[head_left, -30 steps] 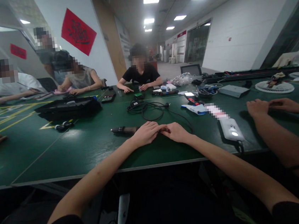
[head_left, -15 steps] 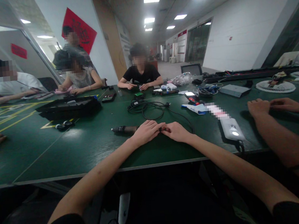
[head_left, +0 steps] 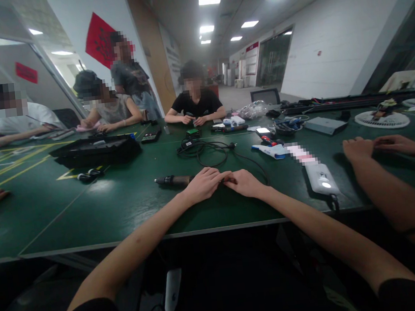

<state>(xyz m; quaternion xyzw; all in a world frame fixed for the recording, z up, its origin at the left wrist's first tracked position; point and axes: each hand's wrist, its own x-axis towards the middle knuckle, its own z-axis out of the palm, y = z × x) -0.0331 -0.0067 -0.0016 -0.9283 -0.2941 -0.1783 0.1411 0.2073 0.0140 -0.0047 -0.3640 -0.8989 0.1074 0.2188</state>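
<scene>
A long hand tool (head_left: pixel 178 180) with a metal tip, black front and brown body lies across the table before me, its tip to the left. My left hand (head_left: pixel 205 183) is closed over the tool's body from above, and its fingertips reach my right hand. My right hand (head_left: pixel 243 181) has its fingers bent together at the tool's rear end; what they pinch is mostly hidden. Just beyond my hands is a looped black cable (head_left: pixel 209 150) with a plug (head_left: pixel 232 145). One strand runs down toward my right hand.
At left stands a black tray (head_left: pixel 97 149). To my right are a blue-and-white packet (head_left: pixel 272 151), a white device with a lit spot (head_left: pixel 321 178) and a neighbour's hands (head_left: pixel 358 149). A round white fan grille (head_left: pixel 381 119) lies farther right. Several people sit around the green table (head_left: pixel 87 212).
My fingers have shifted slightly where the hands meet, and the dark bit between them is less visible. A standing person in the background has moved right.
</scene>
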